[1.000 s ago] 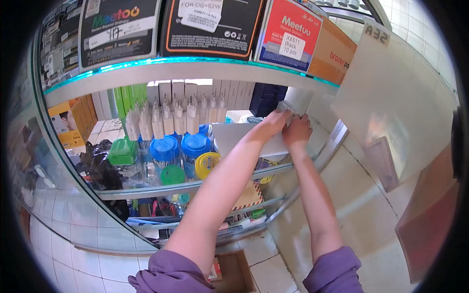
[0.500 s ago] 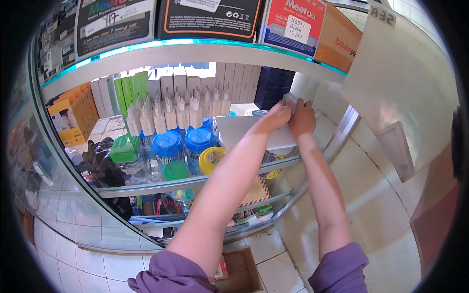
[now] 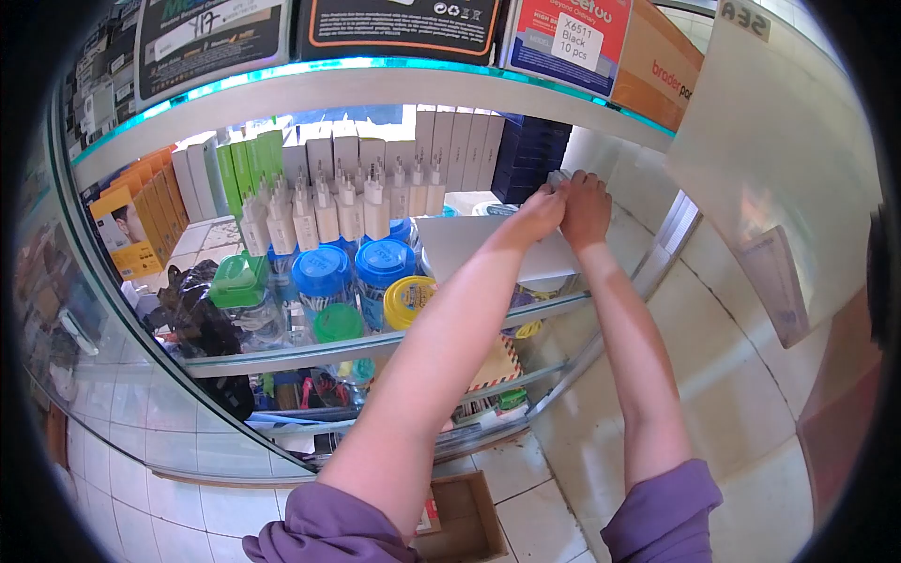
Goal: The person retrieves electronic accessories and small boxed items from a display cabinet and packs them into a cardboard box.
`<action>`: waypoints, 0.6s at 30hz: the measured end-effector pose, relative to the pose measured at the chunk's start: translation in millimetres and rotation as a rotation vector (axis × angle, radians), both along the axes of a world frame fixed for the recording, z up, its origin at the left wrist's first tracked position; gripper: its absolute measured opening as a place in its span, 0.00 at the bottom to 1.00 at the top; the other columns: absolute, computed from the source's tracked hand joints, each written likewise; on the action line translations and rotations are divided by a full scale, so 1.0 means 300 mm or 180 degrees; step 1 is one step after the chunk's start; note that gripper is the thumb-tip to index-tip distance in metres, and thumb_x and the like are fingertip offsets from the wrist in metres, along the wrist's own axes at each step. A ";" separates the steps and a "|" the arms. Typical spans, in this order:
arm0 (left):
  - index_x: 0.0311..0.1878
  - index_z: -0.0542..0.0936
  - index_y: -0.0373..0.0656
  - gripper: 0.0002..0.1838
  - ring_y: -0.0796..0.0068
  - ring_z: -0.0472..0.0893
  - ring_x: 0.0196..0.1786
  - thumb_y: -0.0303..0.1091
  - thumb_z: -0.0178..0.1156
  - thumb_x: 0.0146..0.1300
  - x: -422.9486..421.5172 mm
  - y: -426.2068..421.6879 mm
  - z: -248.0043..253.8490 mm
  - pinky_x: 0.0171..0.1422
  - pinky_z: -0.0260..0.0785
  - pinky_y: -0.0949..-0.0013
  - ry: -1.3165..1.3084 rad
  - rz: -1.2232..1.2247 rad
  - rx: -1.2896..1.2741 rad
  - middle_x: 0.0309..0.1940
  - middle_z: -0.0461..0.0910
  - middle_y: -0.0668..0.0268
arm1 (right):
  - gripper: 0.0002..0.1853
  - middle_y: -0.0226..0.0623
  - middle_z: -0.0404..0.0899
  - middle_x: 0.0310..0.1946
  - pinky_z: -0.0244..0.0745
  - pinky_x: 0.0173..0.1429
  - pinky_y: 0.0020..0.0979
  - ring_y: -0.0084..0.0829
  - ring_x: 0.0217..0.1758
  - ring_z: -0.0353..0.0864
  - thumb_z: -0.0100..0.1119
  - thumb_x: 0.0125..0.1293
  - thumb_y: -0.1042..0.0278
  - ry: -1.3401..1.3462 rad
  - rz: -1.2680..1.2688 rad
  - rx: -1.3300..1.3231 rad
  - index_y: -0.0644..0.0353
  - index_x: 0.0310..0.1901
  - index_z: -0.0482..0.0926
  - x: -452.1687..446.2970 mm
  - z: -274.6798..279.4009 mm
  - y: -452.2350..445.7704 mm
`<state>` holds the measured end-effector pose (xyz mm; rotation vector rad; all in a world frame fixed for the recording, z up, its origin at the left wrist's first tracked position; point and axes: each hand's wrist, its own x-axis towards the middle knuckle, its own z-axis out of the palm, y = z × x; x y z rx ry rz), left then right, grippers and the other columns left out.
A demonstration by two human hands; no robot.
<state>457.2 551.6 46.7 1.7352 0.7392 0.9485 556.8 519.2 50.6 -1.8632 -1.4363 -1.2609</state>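
Deep in the right side of the glass display case, my left hand and my right hand are close together. Their fingers are closed around a small pale, glossy item, mostly hidden by them. Below the hands lies a flat white board. To the left stand rows of white chargers with their plug pins upward. Dark blue boxes are stacked just behind my hands.
Jars with blue lids, a yellow lid and green lids stand on the shelf. Phone boxes line the back. Large boxes sit on the upper shelf, whose edge crosses above my arms. An open carton is on the floor.
The view has shifted slightly. My hands have drawn closer together, the right one turning over the pale item, which is now more covered.
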 end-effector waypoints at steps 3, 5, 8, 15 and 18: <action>0.60 0.68 0.37 0.36 0.65 0.76 0.29 0.63 0.37 0.69 0.009 0.013 -0.009 0.23 0.67 0.62 -0.0134 -0.0099 0.0020 0.37 0.74 0.58 | 0.10 0.40 0.76 0.36 0.76 0.42 0.35 0.38 0.41 0.79 0.56 0.60 0.63 0.0070 -0.0101 0.0155 0.60 0.38 0.73 0.003 0.004 0.021; 0.60 0.68 0.37 0.37 0.64 0.76 0.30 0.63 0.37 0.68 0.014 0.016 -0.008 0.23 0.68 0.62 -0.0110 -0.0033 0.0003 0.38 0.75 0.57 | 0.13 0.45 0.75 0.38 0.76 0.42 0.36 0.40 0.39 0.79 0.56 0.59 0.62 0.0218 -0.0102 0.0210 0.64 0.38 0.73 -0.001 0.001 0.030; 0.61 0.68 0.37 0.38 0.63 0.77 0.32 0.65 0.36 0.68 0.013 0.017 0.000 0.24 0.69 0.61 -0.0099 -0.0001 0.0052 0.40 0.75 0.56 | 0.14 0.51 0.74 0.41 0.76 0.41 0.38 0.44 0.37 0.79 0.56 0.60 0.64 0.0897 0.0199 -0.0051 0.68 0.40 0.71 0.014 -0.001 0.060; 0.61 0.68 0.36 0.27 0.51 0.81 0.45 0.46 0.52 0.65 -0.044 -0.043 0.007 0.45 0.74 0.59 -0.0105 0.0463 0.1721 0.48 0.78 0.50 | 0.23 0.58 0.70 0.44 0.68 0.55 0.46 0.55 0.51 0.71 0.61 0.54 0.68 0.1000 0.1029 0.0674 0.70 0.50 0.69 -0.044 0.039 -0.122; 0.58 0.69 0.36 0.24 0.49 0.79 0.50 0.38 0.55 0.60 -0.103 -0.195 0.119 0.54 0.70 0.61 0.0100 0.0682 0.1512 0.50 0.78 0.47 | 0.28 0.52 0.72 0.49 0.62 0.61 0.45 0.54 0.55 0.68 0.63 0.52 0.68 0.1182 0.1374 0.1080 0.65 0.55 0.69 -0.133 0.070 -0.271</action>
